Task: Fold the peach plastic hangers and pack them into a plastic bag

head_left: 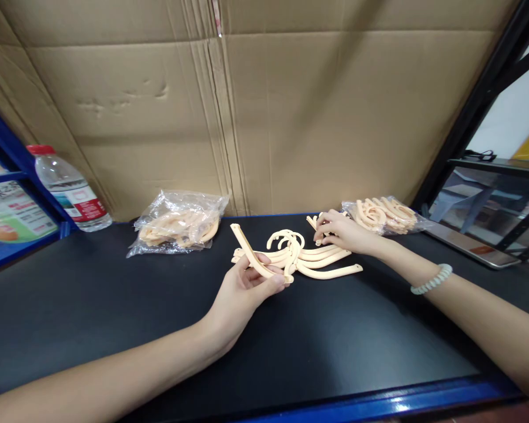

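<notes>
Cream plastic curves lie piled mid-desk [114,305]. The left hand [240,294] pinches one curved piece [255,258] between thumb and fingers, its far end raised. Beyond, the right hand [341,232] rests curled on the loose pile [317,258]; hooked ends could snag and drag neighbours toward the bagged pieces [385,214].
</notes>
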A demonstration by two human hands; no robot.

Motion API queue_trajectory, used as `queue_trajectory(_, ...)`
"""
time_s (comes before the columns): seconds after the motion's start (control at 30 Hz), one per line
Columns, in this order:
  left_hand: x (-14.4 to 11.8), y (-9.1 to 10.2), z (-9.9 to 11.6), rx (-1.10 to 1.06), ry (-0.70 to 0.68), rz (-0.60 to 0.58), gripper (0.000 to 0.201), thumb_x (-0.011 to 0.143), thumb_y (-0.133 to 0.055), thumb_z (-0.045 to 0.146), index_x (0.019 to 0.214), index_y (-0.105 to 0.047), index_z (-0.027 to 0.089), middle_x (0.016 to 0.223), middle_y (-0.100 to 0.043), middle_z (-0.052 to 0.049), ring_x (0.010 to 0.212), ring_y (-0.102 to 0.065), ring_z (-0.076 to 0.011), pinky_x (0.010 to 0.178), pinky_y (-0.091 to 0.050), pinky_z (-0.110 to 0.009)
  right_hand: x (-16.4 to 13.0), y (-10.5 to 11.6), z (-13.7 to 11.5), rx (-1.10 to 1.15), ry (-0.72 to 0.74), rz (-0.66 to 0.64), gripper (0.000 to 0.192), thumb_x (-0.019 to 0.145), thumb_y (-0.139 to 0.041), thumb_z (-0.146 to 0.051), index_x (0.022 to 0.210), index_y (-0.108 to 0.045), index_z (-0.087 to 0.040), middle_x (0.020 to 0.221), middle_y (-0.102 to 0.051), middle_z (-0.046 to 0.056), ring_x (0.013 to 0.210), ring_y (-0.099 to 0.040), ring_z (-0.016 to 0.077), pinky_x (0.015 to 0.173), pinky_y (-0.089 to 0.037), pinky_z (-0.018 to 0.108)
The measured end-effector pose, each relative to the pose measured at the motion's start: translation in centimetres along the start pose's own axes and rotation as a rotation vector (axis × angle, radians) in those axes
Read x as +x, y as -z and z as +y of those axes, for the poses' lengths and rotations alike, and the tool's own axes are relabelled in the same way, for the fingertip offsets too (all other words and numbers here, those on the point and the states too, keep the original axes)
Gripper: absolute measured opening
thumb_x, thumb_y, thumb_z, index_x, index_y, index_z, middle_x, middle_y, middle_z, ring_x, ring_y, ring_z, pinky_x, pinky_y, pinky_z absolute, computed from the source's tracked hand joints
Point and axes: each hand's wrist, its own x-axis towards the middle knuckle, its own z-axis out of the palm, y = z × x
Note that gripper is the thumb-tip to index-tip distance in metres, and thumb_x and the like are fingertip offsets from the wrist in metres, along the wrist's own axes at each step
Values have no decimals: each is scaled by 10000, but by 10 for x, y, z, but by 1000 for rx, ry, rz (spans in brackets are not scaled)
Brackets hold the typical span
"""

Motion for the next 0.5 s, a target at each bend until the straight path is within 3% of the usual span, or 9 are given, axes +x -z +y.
queue_trajectory(0.13,0,1,0,-10,-8,-3,357,709,-777,167,919,-489,183,770,-673,9,798,-633,-120,805,-507,-260,4,5,-19,213,-114,275,144,872,-525,-225,887,-668,-212,895,-542,52,818,-524,175,739,-431,326)
queue_trajectory(0.27,0,1,0,-10,-10,-5,365,716,-772,160,934,-482,189,785,-664,12,794,-624,-112,806,-500,-260,2,13,-58,558,-293,541,183,902,-511,-343,994,-600,-213,687,-499,-25,605,-444,121,579,-374,273)
queue_trajectory(0.37,-1,1,0,-13,-19,0,368,708,-779,158,917,-478,189,790,-656,20,787,-612,-101,827,-485,-258,-7,13,-90,907,-353,550,206,878,-564,-371,1017,-593,-222,619,-520,-42,597,-486,114,570,-392,258)
queue_trajectory(0.5,-1,1,-1,-23,-29,-2,389,691,-789,157,900,-463,196,793,-652,26,807,-612,-109,854,-470,-269,-18,7,-121,1315,-479,428,235,845,-615,-376,989,-659,-196,797,-654,36,793,-603,154,676,-460,283)
